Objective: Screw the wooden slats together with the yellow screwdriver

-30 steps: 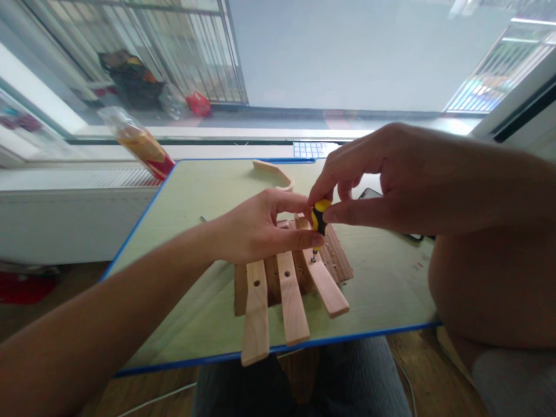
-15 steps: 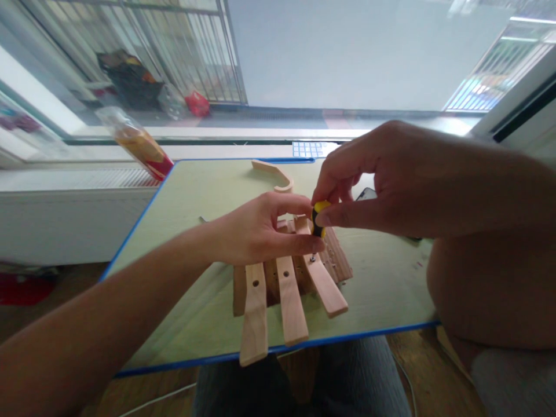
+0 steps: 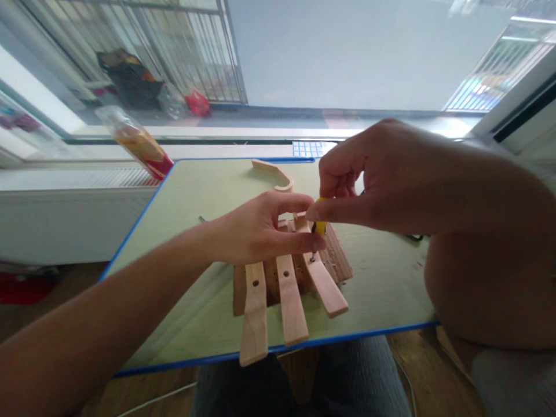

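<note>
A short yellow-and-black screwdriver (image 3: 320,227) stands nearly upright, its tip at a screw (image 3: 312,260) in the rightmost wooden piece (image 3: 328,289). My right hand (image 3: 369,179) pinches the top of the handle between thumb and fingers. Around the lower handle, the thumb and forefinger of my left hand (image 3: 264,229) are closed, steadying it. Two more flat wooden pieces, a middle one (image 3: 294,313) and a left one (image 3: 254,324), each show a dark hole. All three lie across a brown wooden board (image 3: 339,260), partly hidden under my left hand.
A curved wooden piece (image 3: 278,172) lies toward the back of the blue-edged table (image 3: 191,185). A plastic-wrapped packet (image 3: 143,147) leans at the table's left back corner, by the window. A dark object (image 3: 414,237) shows partly beneath my right forearm.
My right thumb has shifted left and slightly up across the screwdriver handle, and the handle has turned, showing more yellow. My left hand and the wooden pieces have stayed in place.
</note>
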`<state>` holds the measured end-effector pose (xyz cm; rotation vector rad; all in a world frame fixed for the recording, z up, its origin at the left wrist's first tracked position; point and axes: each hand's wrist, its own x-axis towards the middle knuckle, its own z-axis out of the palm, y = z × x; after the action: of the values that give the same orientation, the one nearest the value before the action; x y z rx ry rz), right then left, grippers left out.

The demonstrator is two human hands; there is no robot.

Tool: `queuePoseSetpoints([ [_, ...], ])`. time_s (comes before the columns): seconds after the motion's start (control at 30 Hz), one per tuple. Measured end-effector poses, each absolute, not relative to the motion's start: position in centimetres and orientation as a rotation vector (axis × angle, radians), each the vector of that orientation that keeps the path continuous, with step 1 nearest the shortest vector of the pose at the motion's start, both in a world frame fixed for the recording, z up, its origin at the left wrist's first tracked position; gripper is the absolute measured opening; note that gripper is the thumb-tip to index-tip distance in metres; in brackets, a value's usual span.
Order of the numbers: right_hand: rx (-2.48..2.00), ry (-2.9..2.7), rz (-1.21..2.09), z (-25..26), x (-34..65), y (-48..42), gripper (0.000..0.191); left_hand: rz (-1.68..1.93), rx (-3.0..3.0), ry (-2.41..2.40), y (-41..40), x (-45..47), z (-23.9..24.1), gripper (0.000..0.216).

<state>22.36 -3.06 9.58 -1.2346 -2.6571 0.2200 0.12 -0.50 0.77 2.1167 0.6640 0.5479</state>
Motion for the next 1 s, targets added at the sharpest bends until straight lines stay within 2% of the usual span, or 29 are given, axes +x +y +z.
queuePoseSetpoints([
  [0.13, -1.277, -2.655, 0.169, 9.5, 22.2, -2.9, 0.044, 0.573, 2.11, 0.676, -0.5, 0.3, 0.7, 0.022],
  [0.53, -1.311, -2.677, 0.189, 9.2, 22.0, -2.3, 0.048, 0.62, 2.069, 0.679, -0.6, 0.4, 0.3, 0.028],
  [0.63, -1.285, -2.682, 0.19, 9.4, 22.2, -2.3, 0.041, 0.617, 2.031, 0.676, -0.5, 0.3, 0.1, 0.03],
  [0.77, -1.139, -2.706, 0.213, 9.9, 22.7, -2.6, 0.018, 0.613, 1.957, 0.62, -0.4, 0.1, 0.0, 0.032],
  [1.0, -1.02, -2.727, 0.407, 10.3, 23.0, -2.9, 0.018, 0.602, 1.908, 0.614, -0.3, 0.0, -0.3, 0.026],
])
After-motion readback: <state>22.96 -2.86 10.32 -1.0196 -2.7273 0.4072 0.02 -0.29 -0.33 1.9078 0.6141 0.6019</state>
